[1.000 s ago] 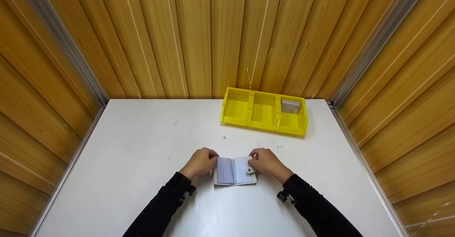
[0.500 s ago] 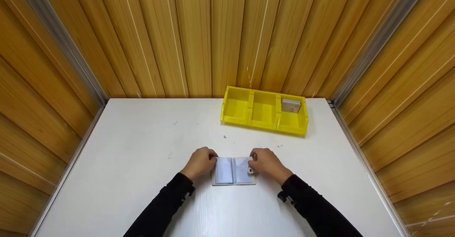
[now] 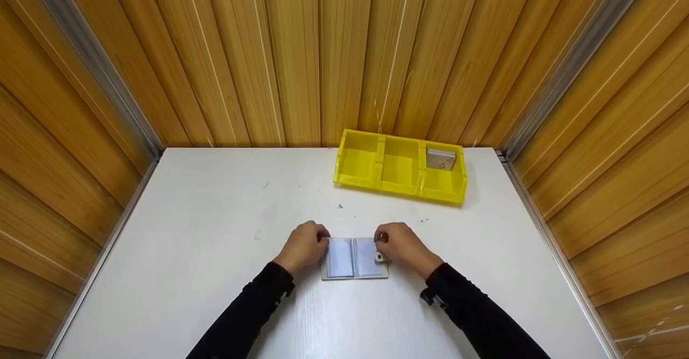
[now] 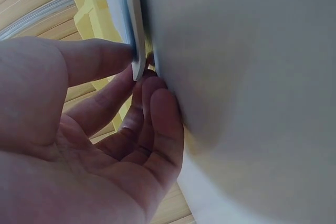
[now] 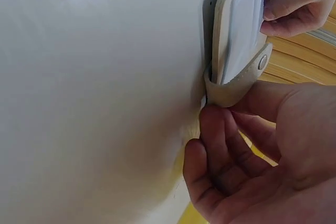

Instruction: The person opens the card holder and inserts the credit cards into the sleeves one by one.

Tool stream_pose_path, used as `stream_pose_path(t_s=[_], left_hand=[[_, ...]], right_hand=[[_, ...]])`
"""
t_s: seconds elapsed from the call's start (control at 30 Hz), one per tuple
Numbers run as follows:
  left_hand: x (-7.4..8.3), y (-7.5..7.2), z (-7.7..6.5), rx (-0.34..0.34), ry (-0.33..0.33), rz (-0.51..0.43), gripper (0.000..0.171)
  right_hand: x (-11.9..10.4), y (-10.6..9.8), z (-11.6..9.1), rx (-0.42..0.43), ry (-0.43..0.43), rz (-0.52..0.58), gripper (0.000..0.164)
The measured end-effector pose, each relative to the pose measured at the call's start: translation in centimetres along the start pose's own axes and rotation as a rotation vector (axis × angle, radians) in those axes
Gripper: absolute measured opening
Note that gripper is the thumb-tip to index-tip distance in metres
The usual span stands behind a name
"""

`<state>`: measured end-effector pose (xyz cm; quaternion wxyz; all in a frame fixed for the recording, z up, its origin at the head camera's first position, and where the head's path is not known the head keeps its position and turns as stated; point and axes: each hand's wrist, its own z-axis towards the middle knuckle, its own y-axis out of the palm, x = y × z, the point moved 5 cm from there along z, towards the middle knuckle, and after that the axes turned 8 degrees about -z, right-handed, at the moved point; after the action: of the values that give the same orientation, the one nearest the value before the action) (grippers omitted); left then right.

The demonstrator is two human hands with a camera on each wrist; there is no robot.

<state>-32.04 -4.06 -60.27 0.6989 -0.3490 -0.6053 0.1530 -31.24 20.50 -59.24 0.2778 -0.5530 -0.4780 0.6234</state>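
A small card holder lies spread open on the white table, with clear bluish plastic sleeves on both sides of its spine. My left hand pinches its left edge near the upper corner. In the left wrist view the thumb presses on the cover while the other fingers curl beneath. On the opposite side my right hand pinches the right edge, beside a cream strap with a metal snap. The right wrist view shows this strap bent up around the cover's edge, against the thumb.
Towards the back right of the table stands a yellow bin with three compartments. A small stack of cards leans in its right compartment. Wood-patterned panels wall in the back and both sides.
The left-hand sleeves have come down flatter and slightly left, so the card holder lies wider open. My right fingertips have shifted slightly left. Both hands otherwise keep their places.
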Motion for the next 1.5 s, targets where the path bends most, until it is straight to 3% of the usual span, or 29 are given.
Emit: stream_pose_path(t_s=[0.1, 0.33, 0.6, 0.83, 1.07, 1.5], left_hand=[[0.0, 0.0, -0.1, -0.001, -0.003, 0.005, 0.014], [0.1, -0.2, -0.2, 0.007, -0.017, 0.012, 0.014], [0.5, -0.6, -0.6, 0.011, 0.025, 0.02, 0.014], [0.4, -0.5, -0.5, 0.004, -0.007, 0.011, 0.014], [0.3, -0.3, -0.4, -0.002, -0.021, 0.015, 0.014], [0.4, -0.3, -0.7, -0.002, 0.002, 0.014, 0.013]], right_hand=[[-0.2, -0.1, 0.0, 0.009, -0.025, -0.009, 0.007], [-0.7, -0.3, -0.3, -0.013, 0.008, -0.053, 0.01], [-0.5, -0.1, 0.2, -0.013, -0.004, -0.111, 0.011], [-0.8, -0.1, 0.2, -0.022, 0.012, -0.115, 0.016], [-1.2, -0.4, 0.2, -0.002, -0.008, -0.133, 0.007], [-1.2, -0.3, 0.3, -0.003, -0.053, -0.155, 0.017]])
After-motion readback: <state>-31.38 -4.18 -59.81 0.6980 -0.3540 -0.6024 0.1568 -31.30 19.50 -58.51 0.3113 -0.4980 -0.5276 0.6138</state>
